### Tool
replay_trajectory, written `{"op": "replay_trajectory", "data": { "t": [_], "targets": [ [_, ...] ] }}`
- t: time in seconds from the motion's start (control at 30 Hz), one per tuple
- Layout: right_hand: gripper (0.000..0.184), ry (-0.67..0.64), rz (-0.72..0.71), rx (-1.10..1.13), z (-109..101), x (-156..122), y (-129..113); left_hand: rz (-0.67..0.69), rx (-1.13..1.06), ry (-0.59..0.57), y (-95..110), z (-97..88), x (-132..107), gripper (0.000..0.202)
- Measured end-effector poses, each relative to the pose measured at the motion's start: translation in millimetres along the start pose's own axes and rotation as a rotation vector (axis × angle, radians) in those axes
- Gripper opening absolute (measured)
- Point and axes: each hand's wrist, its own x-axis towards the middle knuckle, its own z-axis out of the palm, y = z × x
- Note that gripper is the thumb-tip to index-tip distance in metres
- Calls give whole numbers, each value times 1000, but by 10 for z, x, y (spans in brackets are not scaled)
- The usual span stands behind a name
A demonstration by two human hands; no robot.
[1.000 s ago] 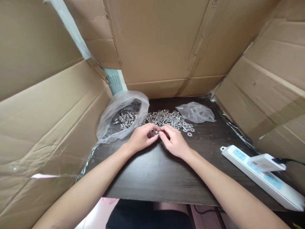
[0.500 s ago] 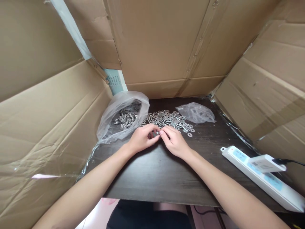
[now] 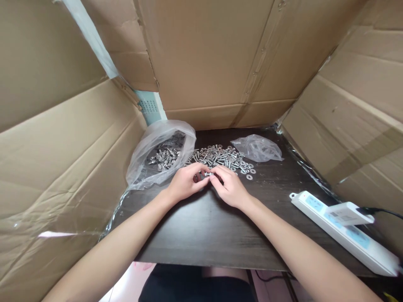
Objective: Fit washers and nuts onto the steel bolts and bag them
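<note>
Between my fingertips, over the front edge of a hardware pile, is a small silvery bolt [image 3: 208, 174]. My left hand [image 3: 186, 182] is closed around its left end, thumb below and index finger above. My right hand [image 3: 230, 185] pinches the other end between thumb and fingers. Whether a nut or washer sits on the bolt is too small to tell for sure. Just beyond my hands lies the loose pile of bolts, nuts and washers [image 3: 220, 156]. A flat washer [image 3: 249, 177] lies at its right edge.
An open clear plastic bag [image 3: 138, 167] holding metal fasteners stands at the left. A crumpled plastic bag [image 3: 258, 147] lies at the back right. A white power strip [image 3: 343, 235] with a plugged-in charger [image 3: 349, 213] rests at the right. Cardboard walls [image 3: 217, 58] surround the dark table [image 3: 201, 235].
The bolt shows more plainly between my fingertips now, as my fingers have shifted slightly on it. The whole view has moved a little; the pile and bags look the same.
</note>
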Motion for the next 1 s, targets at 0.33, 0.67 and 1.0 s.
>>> {"op": "replay_trajectory", "data": {
  "t": [0.33,0.67,1.0],
  "targets": [
    [18,2,-19,-5,13,3,24,14,-2,4,-20,11,-1,11],
    [25,2,-18,-9,18,7,26,23,-9,8,-2,1,3,10],
    [16,-30,0,18,2,-6,20,38,-10,18,-6,1,4,11]
  ]
}}
